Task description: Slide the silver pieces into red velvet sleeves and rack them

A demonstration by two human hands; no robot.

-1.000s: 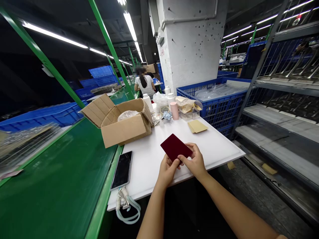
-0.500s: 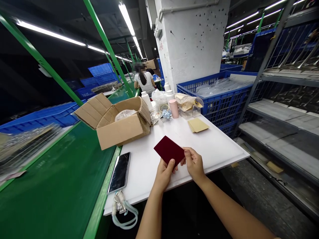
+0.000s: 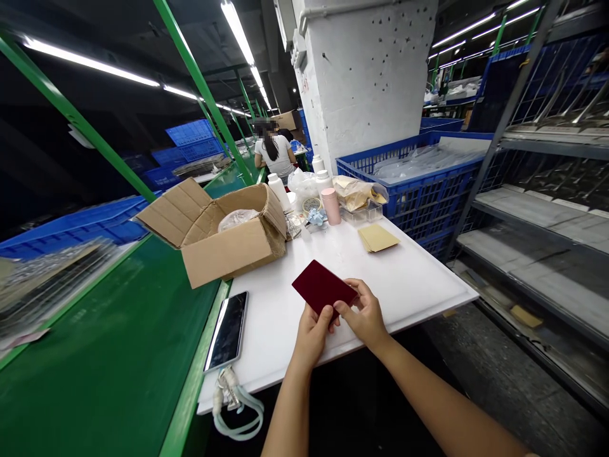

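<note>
A dark red, flat rectangular piece like a card or small pouch (image 3: 322, 287) is held tilted above the white table (image 3: 285, 343). My left hand (image 3: 314, 329) grips its lower edge, thumb on top and fingers underneath. At its right end my right hand (image 3: 365, 314) also closes on it, the thumb lying on the upper face and the fingers behind. Beyond the hands lies a small stack of tan envelopes or cards (image 3: 378, 238). To the left a phone (image 3: 226, 331) rests on the table, with a pale blue looped strap (image 3: 240, 412) by its lower end.
An open cardboard box (image 3: 233, 251) holds something in clear plastic. Bottles, a pink canister (image 3: 331, 206) and bagged items crowd the table's back. A green conveyor (image 3: 118, 336) runs left; blue crates (image 3: 413, 197) and a metal rack (image 3: 537, 209) stand right. A person (image 3: 275, 155) sits ahead.
My right thumb has moved left from the dark red piece's right corner onto its face, and the right fingers have spread behind it. My left hand keeps its grip.
</note>
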